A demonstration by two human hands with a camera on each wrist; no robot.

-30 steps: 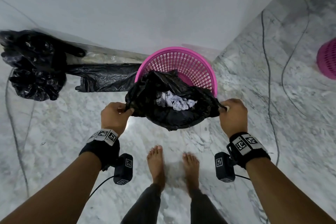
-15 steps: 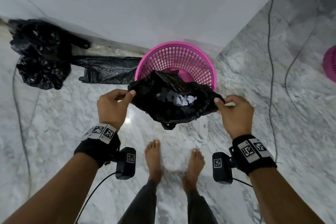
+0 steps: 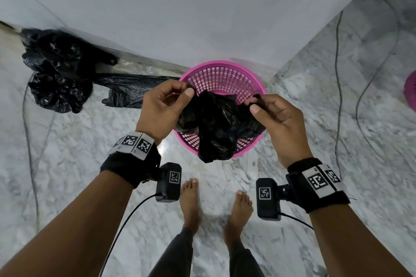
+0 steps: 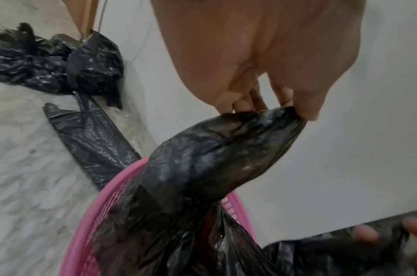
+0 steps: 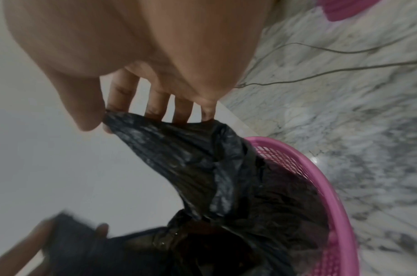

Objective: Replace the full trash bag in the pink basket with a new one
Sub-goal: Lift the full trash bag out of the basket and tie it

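Observation:
The full black trash bag (image 3: 215,123) hangs in the air above the pink basket (image 3: 222,75), which stands on the marble floor against the wall. My left hand (image 3: 180,94) pinches the bag's left top corner (image 4: 280,117) between thumb and fingers. My right hand (image 3: 253,102) pinches the right top corner (image 5: 122,119) the same way. The bag's mouth is drawn together, so its contents are hidden. A flat unused black bag (image 3: 132,90) lies on the floor left of the basket.
Two tied black bags (image 3: 56,69) sit by the wall at the far left. Thin cables (image 3: 337,96) run over the floor on the right and left. A second pink basket (image 3: 410,91) shows at the right edge. My bare feet (image 3: 190,200) stand just before the basket.
Both hands have risen and come closer together, lifting the bag higher and closing its mouth; the crumpled paper inside no longer shows.

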